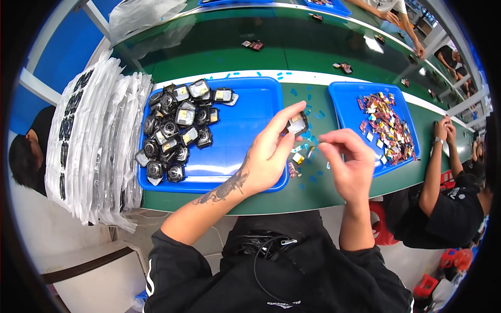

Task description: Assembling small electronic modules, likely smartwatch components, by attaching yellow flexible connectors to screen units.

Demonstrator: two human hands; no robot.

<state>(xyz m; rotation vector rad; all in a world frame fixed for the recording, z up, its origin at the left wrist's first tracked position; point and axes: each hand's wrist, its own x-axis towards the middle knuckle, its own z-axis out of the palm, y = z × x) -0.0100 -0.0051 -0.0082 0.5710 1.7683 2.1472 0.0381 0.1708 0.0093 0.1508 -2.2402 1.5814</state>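
Black and small, a square module (298,124) sits pinched in the left hand (267,156) above the green table (308,195), beside the near blue tray (245,112). The right hand (348,161) has its grip closed on a tiny sliver (317,142), seemingly being peeled away. Next calls for a steady, gentle pull. Beyond lies a tray of scraps (383,125).
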